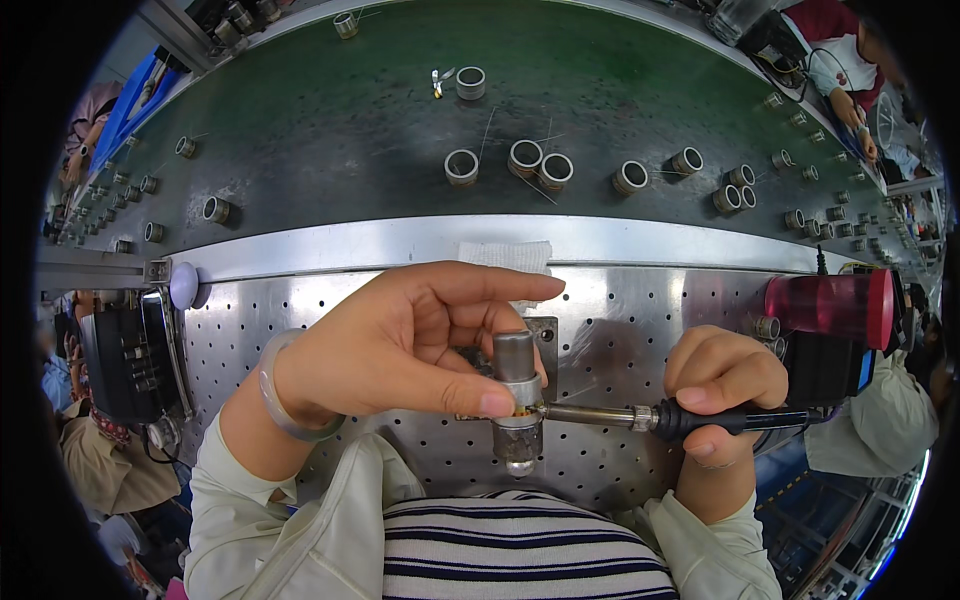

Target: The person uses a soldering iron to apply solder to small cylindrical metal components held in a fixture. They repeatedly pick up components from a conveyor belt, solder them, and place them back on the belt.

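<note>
My left hand (420,345) is closed around a metal cylinder (515,358) in front of my body. Its thumb presses near the middle of the cylinder, while the index finger stretches out above. A silvery ring (519,391) sits around the cylinder, with small copper-coloured bits along its lower edge. In my right hand (725,385) is a soldering iron (600,415), gripped by its black handle. The iron's metal barrel points left, and its tip meets the cylinder just under the ring. Behind the cylinder, partly hidden, stands a dark metal block (544,335).
A perforated metal worktop (620,310) lies beneath my hands. Beyond it runs a green conveyor belt (340,120) carrying several metal rings (461,167) with thin wires. A red-pink cylinder (830,308) stands at right, a black device (125,365) at left. A person (850,75) works at far right.
</note>
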The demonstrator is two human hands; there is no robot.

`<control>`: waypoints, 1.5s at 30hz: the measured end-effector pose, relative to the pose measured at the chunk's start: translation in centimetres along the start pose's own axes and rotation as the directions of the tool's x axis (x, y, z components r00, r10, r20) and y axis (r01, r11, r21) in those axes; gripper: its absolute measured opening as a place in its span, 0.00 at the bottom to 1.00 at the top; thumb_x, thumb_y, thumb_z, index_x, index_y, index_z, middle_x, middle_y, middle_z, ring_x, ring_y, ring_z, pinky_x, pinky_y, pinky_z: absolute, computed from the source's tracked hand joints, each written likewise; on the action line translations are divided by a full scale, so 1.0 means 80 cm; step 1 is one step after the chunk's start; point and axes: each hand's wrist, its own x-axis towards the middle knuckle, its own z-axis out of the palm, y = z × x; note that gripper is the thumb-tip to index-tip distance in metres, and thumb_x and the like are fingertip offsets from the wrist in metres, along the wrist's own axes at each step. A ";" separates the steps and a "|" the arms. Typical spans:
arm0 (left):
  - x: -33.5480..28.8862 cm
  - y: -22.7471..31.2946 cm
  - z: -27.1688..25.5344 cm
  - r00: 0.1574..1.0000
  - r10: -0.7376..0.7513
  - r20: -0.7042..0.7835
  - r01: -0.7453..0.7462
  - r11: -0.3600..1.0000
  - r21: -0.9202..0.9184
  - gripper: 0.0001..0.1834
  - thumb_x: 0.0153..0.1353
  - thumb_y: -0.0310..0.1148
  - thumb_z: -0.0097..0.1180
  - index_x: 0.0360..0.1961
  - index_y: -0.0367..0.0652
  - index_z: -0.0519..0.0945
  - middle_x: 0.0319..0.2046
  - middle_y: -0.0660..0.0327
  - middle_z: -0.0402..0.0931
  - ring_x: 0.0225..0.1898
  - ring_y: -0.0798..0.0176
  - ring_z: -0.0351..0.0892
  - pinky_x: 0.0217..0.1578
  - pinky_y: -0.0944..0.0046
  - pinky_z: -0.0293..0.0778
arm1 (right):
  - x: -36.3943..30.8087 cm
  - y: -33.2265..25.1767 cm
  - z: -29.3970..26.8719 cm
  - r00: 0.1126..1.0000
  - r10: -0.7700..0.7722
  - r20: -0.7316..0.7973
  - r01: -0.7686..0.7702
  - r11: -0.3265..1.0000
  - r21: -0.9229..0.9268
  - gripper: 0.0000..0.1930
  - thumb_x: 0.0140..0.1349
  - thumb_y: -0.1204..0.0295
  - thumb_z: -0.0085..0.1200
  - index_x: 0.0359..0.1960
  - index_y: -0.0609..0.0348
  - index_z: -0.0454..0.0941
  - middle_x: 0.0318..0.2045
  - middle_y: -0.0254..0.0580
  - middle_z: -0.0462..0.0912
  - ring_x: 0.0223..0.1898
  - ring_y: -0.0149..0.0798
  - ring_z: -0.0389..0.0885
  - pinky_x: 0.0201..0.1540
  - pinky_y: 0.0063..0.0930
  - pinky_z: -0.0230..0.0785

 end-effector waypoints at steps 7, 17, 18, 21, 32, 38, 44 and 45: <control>0.000 0.000 -0.003 0.999 -0.010 0.043 0.009 1.000 0.022 0.37 0.49 0.17 0.63 0.62 0.33 0.63 0.42 0.52 0.77 0.40 0.68 0.75 0.37 0.75 0.77 | -0.002 0.000 0.000 0.999 -0.016 -0.030 0.017 1.000 0.026 0.15 0.41 0.77 0.70 0.30 0.67 0.79 0.21 0.43 0.78 0.20 0.38 0.76 0.23 0.24 0.66; 0.003 -0.002 0.001 1.000 0.011 0.019 -0.012 1.000 0.013 0.40 0.46 0.16 0.64 0.62 0.27 0.62 0.40 0.46 0.76 0.43 0.62 0.79 0.36 0.76 0.79 | 0.000 -0.003 -0.003 0.999 -0.035 0.035 0.036 0.998 -0.046 0.15 0.42 0.75 0.71 0.31 0.65 0.79 0.21 0.41 0.78 0.19 0.36 0.75 0.22 0.24 0.66; 0.003 -0.002 0.000 0.999 0.005 0.034 -0.006 1.000 0.024 0.38 0.48 0.17 0.64 0.62 0.30 0.62 0.41 0.49 0.77 0.42 0.65 0.77 0.37 0.76 0.78 | 0.000 -0.004 -0.003 0.999 -0.035 0.036 0.037 0.998 -0.058 0.15 0.42 0.74 0.71 0.31 0.65 0.79 0.21 0.41 0.78 0.19 0.36 0.75 0.22 0.23 0.65; 0.002 -0.002 -0.001 0.999 -0.003 0.046 0.002 0.999 0.033 0.37 0.49 0.18 0.63 0.62 0.33 0.63 0.42 0.51 0.77 0.41 0.68 0.75 0.37 0.75 0.77 | 0.000 -0.008 -0.001 0.999 -0.034 0.026 0.036 0.995 -0.094 0.15 0.42 0.74 0.71 0.31 0.65 0.79 0.20 0.40 0.77 0.19 0.36 0.75 0.22 0.23 0.65; 0.002 0.004 0.014 0.999 -0.012 -0.041 0.013 0.999 0.031 0.40 0.44 0.15 0.65 0.60 0.26 0.63 0.40 0.46 0.77 0.40 0.64 0.79 0.37 0.75 0.78 | -0.002 -0.008 -0.005 0.999 -0.039 0.020 0.040 0.998 -0.053 0.16 0.41 0.75 0.71 0.31 0.66 0.79 0.20 0.41 0.77 0.19 0.36 0.75 0.21 0.23 0.65; 0.001 0.005 0.013 0.999 -0.027 -0.036 0.028 1.000 0.003 0.39 0.44 0.15 0.65 0.60 0.26 0.63 0.40 0.46 0.77 0.41 0.65 0.79 0.37 0.76 0.78 | -0.004 -0.006 -0.005 0.999 -0.042 0.007 0.043 0.997 -0.059 0.16 0.40 0.75 0.72 0.31 0.66 0.79 0.20 0.42 0.78 0.19 0.36 0.75 0.22 0.24 0.65; -0.001 0.007 0.015 0.999 -0.019 -0.048 0.019 1.000 -0.005 0.39 0.45 0.15 0.65 0.60 0.26 0.63 0.40 0.47 0.77 0.41 0.64 0.79 0.38 0.75 0.77 | -0.001 -0.006 -0.003 0.999 -0.031 0.028 0.033 0.997 -0.069 0.16 0.40 0.75 0.72 0.30 0.66 0.79 0.20 0.42 0.78 0.19 0.36 0.75 0.22 0.24 0.65; -0.002 0.008 0.015 0.999 -0.022 -0.049 0.021 1.000 -0.002 0.39 0.45 0.15 0.65 0.60 0.26 0.63 0.40 0.46 0.77 0.42 0.64 0.79 0.38 0.75 0.77 | 0.000 -0.006 -0.001 0.999 -0.030 0.024 0.031 0.997 -0.065 0.16 0.40 0.75 0.72 0.30 0.66 0.79 0.20 0.42 0.78 0.19 0.36 0.75 0.22 0.24 0.65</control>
